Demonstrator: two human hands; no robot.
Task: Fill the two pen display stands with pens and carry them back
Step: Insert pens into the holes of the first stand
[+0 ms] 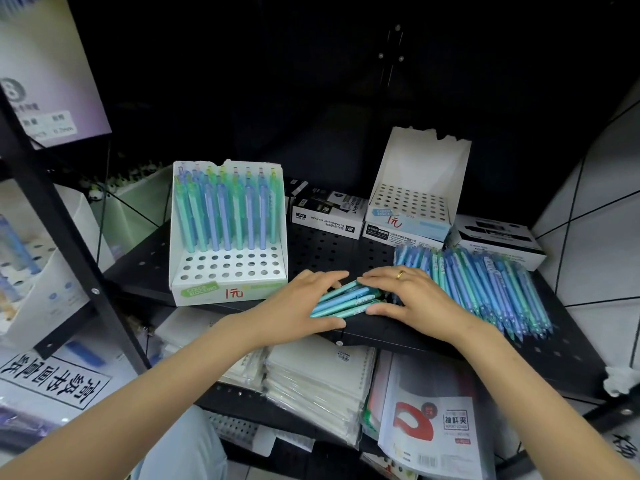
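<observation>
Your left hand [304, 303] and right hand [412, 299] meet over a small bundle of pens [346, 301] at the front edge of the black perforated shelf [322, 251]. The left hand's fingers lie fairly straight along the bundle's near end, thumb underneath; the right hand's fingers curve over the far end with the thumb closing on the front — between them you are gathering the bundle, though whether it is lifted clear of the shelf I cannot tell.

Just beyond your right hand lies the loose pile of pens [485, 289], still large, spread to the right along the shelf. Just beyond your left hand stands the nearer display stand [228, 233]: its back rows hold upright blue and green pens, while the front three rows of holes are bare. Well beyond your right hand, resting on flat marker boxes [329, 211], sits the second display stand [412, 199] — every hole I can see in it is empty.

So I judge you under halfway: one stand more than half filled, the other not started, and the carrying back not yet begun. The bundle looks meant for the nearer stand's open rows.
</observation>
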